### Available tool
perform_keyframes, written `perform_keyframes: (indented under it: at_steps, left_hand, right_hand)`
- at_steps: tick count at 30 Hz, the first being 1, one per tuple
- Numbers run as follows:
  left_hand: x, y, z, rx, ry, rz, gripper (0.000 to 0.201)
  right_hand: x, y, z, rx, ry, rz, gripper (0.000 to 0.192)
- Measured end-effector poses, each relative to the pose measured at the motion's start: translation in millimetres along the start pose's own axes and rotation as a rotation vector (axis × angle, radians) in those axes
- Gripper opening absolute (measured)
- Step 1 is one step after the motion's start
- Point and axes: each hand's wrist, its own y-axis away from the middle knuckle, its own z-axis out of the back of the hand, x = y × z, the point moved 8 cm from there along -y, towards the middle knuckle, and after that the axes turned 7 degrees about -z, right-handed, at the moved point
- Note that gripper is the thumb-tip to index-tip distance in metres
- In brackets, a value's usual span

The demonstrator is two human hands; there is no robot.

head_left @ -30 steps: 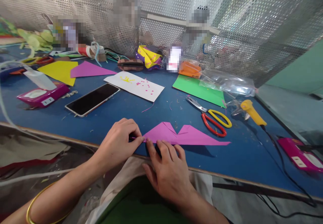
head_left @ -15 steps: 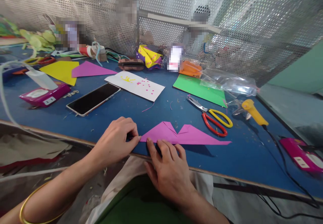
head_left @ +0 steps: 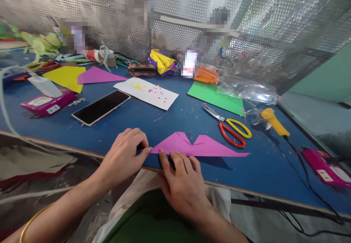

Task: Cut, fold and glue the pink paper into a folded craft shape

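Observation:
A folded pink-purple paper lies along the front of the blue table, with two pointed flaps on top and a notch between them. My left hand is closed, thumb and curled fingers pinching the paper's left tip. Beside it, my right hand lies palm down with fingers apart, the fingertips touching the paper's lower edge. The right end of the paper stretches past my right hand, slightly lifted, with a shadow below. Behind it rest scissors with one red and one yellow handle.
On the left are a black-screened phone and a magenta power strip. Farther back lie a white sheet with small paper cut-outs and a green sheet. At right, a yellow glue gun trails a black cord.
Both hands keep the same hold on the folded paper. The whole view shifts very slightly; nothing else visibly moves.

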Motion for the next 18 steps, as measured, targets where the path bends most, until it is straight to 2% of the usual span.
perform_keyframes:
  at_steps: [11, 14, 16, 18]
  left_hand:
    - [-1.2, 4.2, 0.1, -0.025, -0.032, 0.005, 0.014]
    - [-5.2, 6.5, 2.5, -0.068, -0.054, -0.004, 0.011]
    - [-13.6, 10.0, 4.9, -0.129, -0.085, -0.054, 0.006]
    - [-27.4, 15.9, 6.2, -0.196, -0.152, -0.165, 0.013]
  right_hand:
    - [0.1, -0.4, 1.4, -0.012, 0.006, -0.001, 0.047]
    - [1.0, 0.1, 1.6, -0.022, 0.005, 0.001, 0.047]
    - [1.4, 0.4, 1.3, -0.026, 0.003, 0.004, 0.046]
    - [1.9, 0.8, 0.5, -0.025, 0.001, 0.009, 0.047]
